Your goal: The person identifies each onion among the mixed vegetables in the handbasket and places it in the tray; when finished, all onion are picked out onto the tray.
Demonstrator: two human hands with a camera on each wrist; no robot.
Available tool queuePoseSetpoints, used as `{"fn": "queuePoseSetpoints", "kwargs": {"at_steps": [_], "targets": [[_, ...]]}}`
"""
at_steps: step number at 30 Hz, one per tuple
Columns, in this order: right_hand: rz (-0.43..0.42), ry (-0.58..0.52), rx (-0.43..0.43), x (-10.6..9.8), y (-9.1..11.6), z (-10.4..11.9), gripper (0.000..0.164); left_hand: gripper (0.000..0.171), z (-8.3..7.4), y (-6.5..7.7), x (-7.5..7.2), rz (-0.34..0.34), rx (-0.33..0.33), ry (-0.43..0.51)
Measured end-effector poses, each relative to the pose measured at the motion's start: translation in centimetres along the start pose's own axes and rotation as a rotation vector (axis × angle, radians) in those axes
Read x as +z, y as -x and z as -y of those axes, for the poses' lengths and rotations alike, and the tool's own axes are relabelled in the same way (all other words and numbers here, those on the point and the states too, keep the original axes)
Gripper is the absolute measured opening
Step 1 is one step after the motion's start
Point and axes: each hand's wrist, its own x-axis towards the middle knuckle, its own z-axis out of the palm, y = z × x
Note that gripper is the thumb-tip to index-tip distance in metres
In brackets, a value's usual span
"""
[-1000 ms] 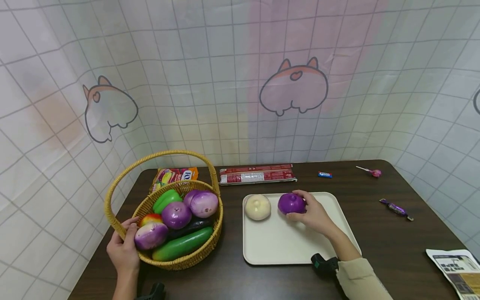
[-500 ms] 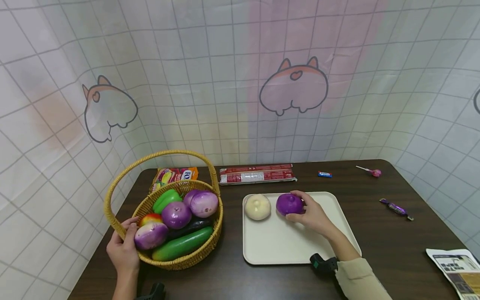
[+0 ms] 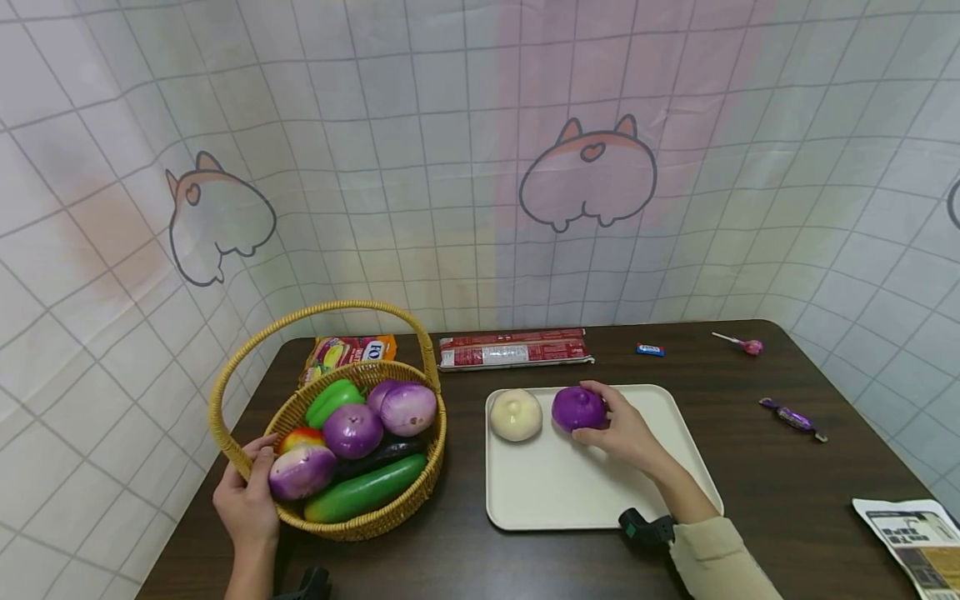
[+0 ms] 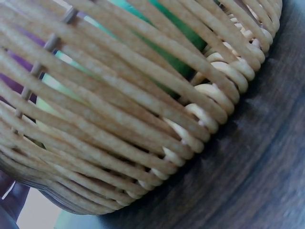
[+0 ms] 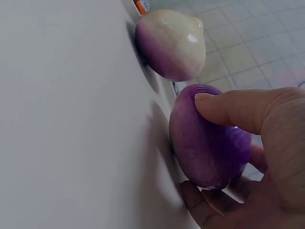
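In the head view, my right hand (image 3: 626, 433) holds a glossy purple onion (image 3: 576, 409) at the back of the cream tray (image 3: 555, 492), thumb on the near side and fingers round the right. The right wrist view shows the thumb pressed on the onion (image 5: 209, 143) and fingertips low beside the tray surface. Left of it sits a pale round vegetable (image 3: 516, 415), purple underneath. My left hand (image 3: 247, 496) grips the left rim of a wicker basket (image 3: 375, 527), thumb inside. Several vegetables fill the basket, among them purple onions (image 3: 352, 431), a green pepper (image 3: 333, 402) and a cucumber (image 3: 367, 492).
Behind the basket lies an orange snack bag (image 3: 348, 352). Long red packets (image 3: 516, 348) lie along the back edge. To the right are a small blue candy (image 3: 650, 349), a lollipop (image 3: 752, 346), a purple-wrapped candy (image 3: 793, 418) and a printed packet (image 3: 911, 542).
My right hand has shifted slightly left with the purple onion, toward the pale vegetable; over the last half second it stays put. The left hand and basket have not moved.
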Motion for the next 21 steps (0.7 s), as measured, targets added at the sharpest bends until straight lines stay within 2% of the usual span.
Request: {"fn": "queuePoseSetpoints", "kwargs": {"at_steps": [5, 11, 16, 21], "targets": [[-0.013, 0.007, 0.001, 0.0, 0.0, 0.2, 0.084, 0.021, 0.1, 0.0, 0.0, 0.001, -0.002, -0.002], [-0.029, 0.056, -0.025, -0.2, 0.1, 0.5, 0.079, 0.023, 0.2, 0.0, -0.1, -0.002, -0.002, -0.010], [-0.091, 0.142, -0.060, -0.6, 0.2, 1.4, 0.072, 0.021, 0.3, -0.1, -0.1, -0.001, 0.000, -0.015], [-0.182, 0.132, -0.143, -0.5, 0.7, 3.9, 0.061, 0.022, 0.2, -0.1, -0.1, 0.004, 0.004, -0.005]]}}
